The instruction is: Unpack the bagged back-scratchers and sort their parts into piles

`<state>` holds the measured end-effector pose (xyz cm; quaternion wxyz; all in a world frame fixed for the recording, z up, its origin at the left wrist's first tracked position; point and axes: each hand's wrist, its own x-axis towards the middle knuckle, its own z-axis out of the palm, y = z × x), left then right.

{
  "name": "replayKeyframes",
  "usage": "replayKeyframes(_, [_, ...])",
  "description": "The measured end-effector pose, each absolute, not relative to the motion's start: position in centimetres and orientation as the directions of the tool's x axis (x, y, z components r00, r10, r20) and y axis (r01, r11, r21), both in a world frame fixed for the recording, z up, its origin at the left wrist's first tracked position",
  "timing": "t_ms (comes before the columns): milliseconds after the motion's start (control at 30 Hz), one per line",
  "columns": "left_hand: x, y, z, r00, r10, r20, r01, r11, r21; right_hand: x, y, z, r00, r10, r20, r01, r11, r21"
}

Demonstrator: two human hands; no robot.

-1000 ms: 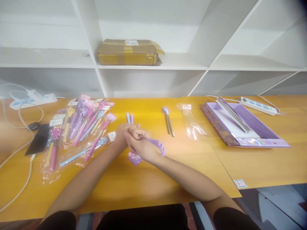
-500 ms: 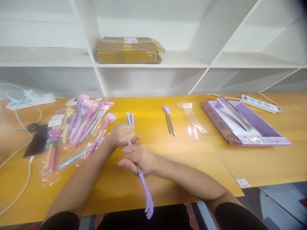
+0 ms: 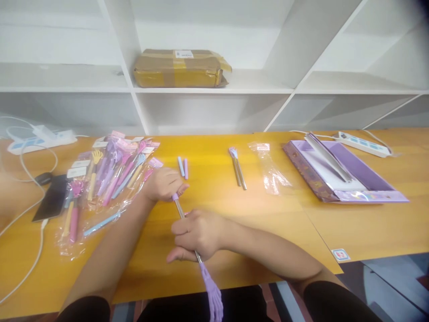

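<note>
Left hand: from my remote feed I see the left hand (image 3: 166, 182) curled around the purple handle end of the back scratcher (image 3: 205, 273).
Right hand: the right hand (image 3: 201, 231) is wrapped around its metal rod, thumb pointing out to the left; my two hands are apart, with a stretch of rod between them.
Back scratcher: it slants down toward me, its purple claw beyond the near edge of the table (image 3: 150, 273).
Short tubes: a blue tube (image 3: 181, 167) and a purple tube (image 3: 186, 169) lie side by side, just beyond my left hand.
Bare rods: two more scratchers (image 3: 239, 172) lie close together, metal rods uncovered.
Clear bag: a plastic bag (image 3: 268, 170) lies flat to their right.
Box: an open purple box (image 3: 372, 197) sits farther right.
Bagged pile: colourful scratchers in wrappers (image 3: 110, 174) are heaped left, near a black phone (image 3: 50, 199).
Shelf: a taped parcel (image 3: 179, 71) rests there.
</note>
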<state>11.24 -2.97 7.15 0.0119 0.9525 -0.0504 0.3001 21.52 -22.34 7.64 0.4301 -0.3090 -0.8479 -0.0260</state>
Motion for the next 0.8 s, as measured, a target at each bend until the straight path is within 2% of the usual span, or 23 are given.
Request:
replayKeyframes(67, [11.2,-2.5,7.1,0.813,-0.095,0.575,-0.101,-0.995,-0.021,22.0,-22.2,8.0,-0.457,0.486,0.745,0.546,0.814,-0.196])
replayKeyframes(133, [10.9,-1.5,6.8,0.827,-0.02,0.562,-0.042,-0.999,0.027,22.2,-22.4,8.5,-0.459,0.453,0.764,0.53,0.83,-0.173])
replayKeyframes(267, [9.7,1.7,6.5,0.742,0.396,0.541,0.318,-0.918,0.237,21.5,-23.8,8.9,-0.519,0.262,0.813,0.342,0.936,-0.083])
replayKeyframes(333, [9.5,2.8,6.8,0.649,0.526,0.55,0.447,-0.848,0.283,21.9,-24.1,9.0,-0.584,0.289,0.759,0.365,0.928,-0.072])
replayKeyframes(367, [9.6,3.0,7.0,0.605,0.598,0.525,0.514,-0.797,0.316,22.5,-23.9,9.2,-0.601,0.374,0.706,0.444,0.891,-0.094])
replayKeyframes(433, [10.2,2.7,7.6,0.518,0.769,0.374,0.644,-0.639,0.421,24.8,-23.0,9.8,-0.524,0.597,0.608,0.645,0.744,-0.175])
replayKeyframes(533, [11.5,1.4,8.0,0.499,0.864,0.069,0.695,-0.447,0.563,30.3,-21.6,11.9,-0.177,0.841,0.511,0.831,0.406,-0.38])
replayKeyframes(600, [12.1,0.7,7.8,0.54,0.841,0.015,0.652,-0.43,0.624,34.4,-21.6,13.6,0.064,0.897,0.438,0.839,0.189,-0.51])
replayKeyframes(667, [12.6,0.3,7.2,0.532,0.847,0.008,0.64,-0.408,0.651,38.1,-22.3,15.1,0.272,0.919,0.287,0.8,-0.05,-0.598])
replayKeyframes(733, [13.1,0.2,6.4,0.512,0.859,-0.007,0.649,-0.382,0.658,41.2,-23.3,16.0,0.42,0.903,0.09,0.745,-0.287,-0.603])
replayKeyframes(800, [13.7,0.2,5.5,0.508,0.86,-0.035,0.661,-0.364,0.657,43.6,-23.9,15.9,0.504,0.859,-0.087,0.697,-0.465,-0.546])
